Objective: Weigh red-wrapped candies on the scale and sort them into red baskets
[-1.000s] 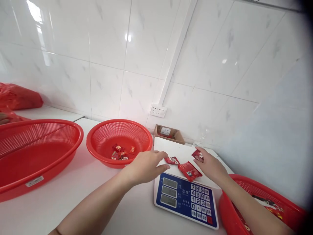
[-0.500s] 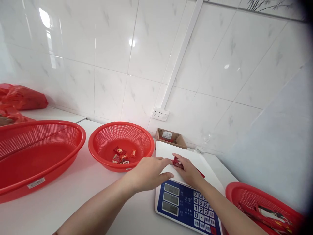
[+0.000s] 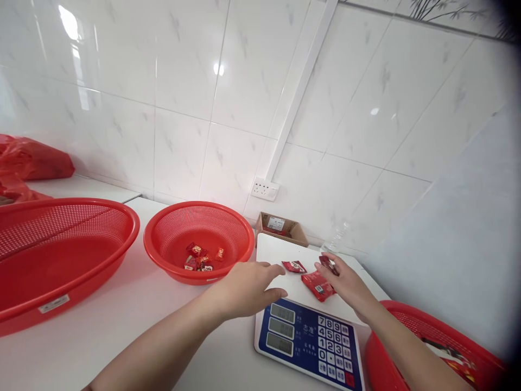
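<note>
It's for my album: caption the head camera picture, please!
Right hand holding a red packet over a scale, left hand open.

Scale panel (image 3: 304,359) reads 志准, keypad (image 3: 330,340) digits 0–9 plus dot; displays (image 3: 280,328), carton label (image 3: 275,223), wrapper print (image 3: 319,289) too blurred.

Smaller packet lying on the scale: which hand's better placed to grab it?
Probably the left hand: it looks empty, fingers parted, close to the smaller packet. The right hand holds another packet.
</note>
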The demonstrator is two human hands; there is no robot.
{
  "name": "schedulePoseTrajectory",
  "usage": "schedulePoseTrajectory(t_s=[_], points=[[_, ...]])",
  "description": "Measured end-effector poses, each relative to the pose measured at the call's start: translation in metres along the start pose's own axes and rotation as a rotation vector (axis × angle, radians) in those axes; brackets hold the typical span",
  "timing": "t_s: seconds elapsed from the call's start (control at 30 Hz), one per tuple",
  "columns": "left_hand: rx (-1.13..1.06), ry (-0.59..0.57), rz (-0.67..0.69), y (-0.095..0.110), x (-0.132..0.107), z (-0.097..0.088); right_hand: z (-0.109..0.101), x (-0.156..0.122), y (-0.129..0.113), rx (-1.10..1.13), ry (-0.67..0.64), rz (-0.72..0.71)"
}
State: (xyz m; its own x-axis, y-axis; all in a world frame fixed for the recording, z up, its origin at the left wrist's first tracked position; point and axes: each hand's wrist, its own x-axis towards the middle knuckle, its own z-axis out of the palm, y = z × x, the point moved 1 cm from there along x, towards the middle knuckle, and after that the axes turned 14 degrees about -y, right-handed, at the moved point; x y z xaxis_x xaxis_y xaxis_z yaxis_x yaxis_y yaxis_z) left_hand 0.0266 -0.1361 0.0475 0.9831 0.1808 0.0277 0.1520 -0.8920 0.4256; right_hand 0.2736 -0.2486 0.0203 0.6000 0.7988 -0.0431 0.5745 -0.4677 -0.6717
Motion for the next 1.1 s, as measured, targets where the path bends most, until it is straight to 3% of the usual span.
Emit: schedulePoseTrajectory(t_s=[0.2,0.37,0.57,0.67,0.73,0.83,0.93,1.0,1.1], points=[[0.022,-0.027,0.011,0.0,0.001,0.004,0.02,-0.011,-0.015,-0.254,-0.137,-0.087],[0.054,-0.008,0.008,-0.001,0.002,0.005,0.028,-0.013,-0.021,-0.585,-0.134,-0.196],[0.058,-0.018,0.002,-0.001,0.002,0.005,0.033,-0.012,-0.004,-0.654,-0.24,-0.066],[0.051,-0.023,-0.001,-0.001,0.001,0.004,0.032,-0.01,0.004,-0.628,-0.235,-0.067],[0.047,-0.016,-0.006,-0.001,0.0,0.003,0.021,-0.009,0.008,-0.559,-0.191,-0.123],[0.029,-0.009,-0.015,-0.003,0.0,0.001,-0.015,-0.013,0.022,-0.427,-0.105,-0.147],[0.008,0.0,-0.028,-0.003,0.001,0.0,-0.065,-0.028,0.052,-0.34,-0.056,0.015],[-0.006,0.007,-0.04,-0.003,0.003,0.0,-0.095,-0.049,0.078,-0.29,-0.103,0.129],[-0.037,-0.001,-0.055,0.0,0.006,0.001,-0.119,-0.088,0.112,-0.27,-0.154,0.231]])
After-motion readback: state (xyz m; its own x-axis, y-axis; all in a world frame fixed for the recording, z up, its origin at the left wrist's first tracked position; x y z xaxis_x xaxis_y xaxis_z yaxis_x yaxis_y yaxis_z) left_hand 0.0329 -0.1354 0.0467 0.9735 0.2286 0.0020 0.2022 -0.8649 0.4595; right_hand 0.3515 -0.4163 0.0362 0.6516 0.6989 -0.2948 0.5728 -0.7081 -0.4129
